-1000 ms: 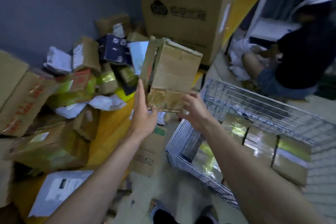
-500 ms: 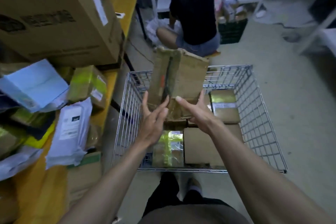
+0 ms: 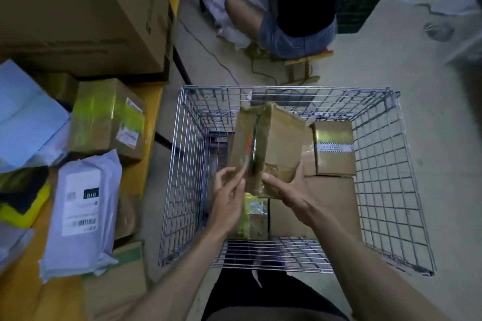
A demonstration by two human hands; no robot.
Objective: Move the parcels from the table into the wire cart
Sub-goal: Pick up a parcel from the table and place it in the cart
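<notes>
A brown taped cardboard parcel [image 3: 271, 143] hangs tilted inside the wire cart [image 3: 391, 190], above the boxes lying there. My right hand [image 3: 285, 185] grips its lower right corner from beneath. My left hand [image 3: 228, 193] touches its lower left edge with fingers spread. In the cart lie a small labelled box [image 3: 333, 148] at the back right, a large flat box [image 3: 331, 206] and a green-taped parcel [image 3: 254, 216]. On the yellow table [image 3: 146, 101] at left lie a green-taped box [image 3: 109, 117] and a white mailer bag [image 3: 80, 214].
A very large carton [image 3: 78, 8] fills the table's far end. A pale blue envelope [image 3: 26, 117] and a yellow-black item [image 3: 23, 203] lie at far left. A person [image 3: 294, 2] sits on a low stool beyond the cart, beside a dark crate [image 3: 357, 13].
I turned from the table to the cart, carrying the parcel with both hands. It has dropped from above the rim to inside the cart, and my view has moved closer.
</notes>
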